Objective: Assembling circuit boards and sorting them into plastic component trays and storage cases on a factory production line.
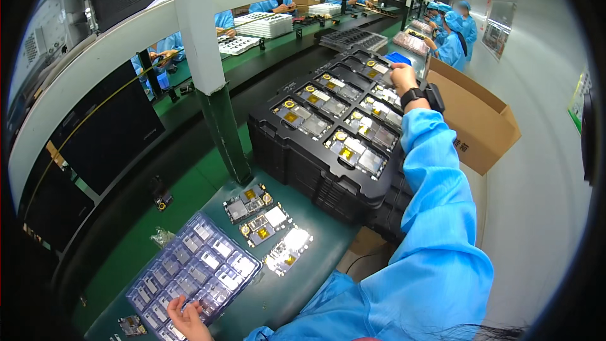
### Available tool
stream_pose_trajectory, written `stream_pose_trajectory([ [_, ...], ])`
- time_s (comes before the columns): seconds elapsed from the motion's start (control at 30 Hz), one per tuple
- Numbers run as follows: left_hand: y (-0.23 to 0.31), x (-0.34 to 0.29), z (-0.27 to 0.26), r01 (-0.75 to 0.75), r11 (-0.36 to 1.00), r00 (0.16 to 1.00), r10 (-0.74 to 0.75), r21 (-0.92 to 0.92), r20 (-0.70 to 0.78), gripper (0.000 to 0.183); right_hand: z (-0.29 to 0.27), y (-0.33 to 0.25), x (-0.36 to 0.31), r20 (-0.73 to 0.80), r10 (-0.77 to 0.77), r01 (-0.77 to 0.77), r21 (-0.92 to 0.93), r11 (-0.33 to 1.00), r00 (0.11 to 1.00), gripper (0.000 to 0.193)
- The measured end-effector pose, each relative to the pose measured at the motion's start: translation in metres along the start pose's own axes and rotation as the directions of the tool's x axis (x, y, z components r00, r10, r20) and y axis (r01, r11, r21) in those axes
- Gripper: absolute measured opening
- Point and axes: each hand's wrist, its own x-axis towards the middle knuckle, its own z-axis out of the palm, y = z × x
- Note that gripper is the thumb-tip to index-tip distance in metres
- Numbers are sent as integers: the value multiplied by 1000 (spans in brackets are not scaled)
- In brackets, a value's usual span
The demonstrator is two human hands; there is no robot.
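My right hand is stretched to the far end of a stacked black tray. Its fingers are closed at the end of a circuit board in a far pocket; the fingertips are partly hidden. More circuit boards with yellow patches fill several pockets. Low at the left, my left hand hovers over a clear plastic blister tray of small silvery metal parts. Its fingers are half bent and apart, with nothing visible in them. Between the trays, three boards lie on the green table.
An open cardboard box stands right of the black stack. A white and green post rises beside it. Another board lies at the lower left. Across the bench, people in blue work clothes sit near stacked white trays; others stand far right.
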Motion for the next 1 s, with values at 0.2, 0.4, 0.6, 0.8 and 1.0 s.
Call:
stream_pose_trajectory([
  [0.2, 14, -1, 16, -22, 999, 999, 20, -45, -45, 32, 74, 4, 16, 286, 133, -200, 220, 955, 949, 30],
  [0.4, 23, 3, 25, -7, 998, 999, 4, -57, -48, 28, 87, 28, 29, 177, -155, 210, -354, 911, 972, 26],
  [0.6, 13, 5, 13, 41, 999, 995, -43, -14, -92, 26, 76, 36, 5, 584, -305, 646, -562, 517, 753, 37],
  [0.8, 11, 1, 7, 53, 994, 990, -65, -94, -128, 31, 70, 3, 8, 490, -563, 701, -669, 247, 666, 29],
  [1.0, 8, -6, 11, -7, 987, 998, 17, 163, -60, 24, 14, -243, -244, 686, -579, 572, 283, 770, 440, 18],
])
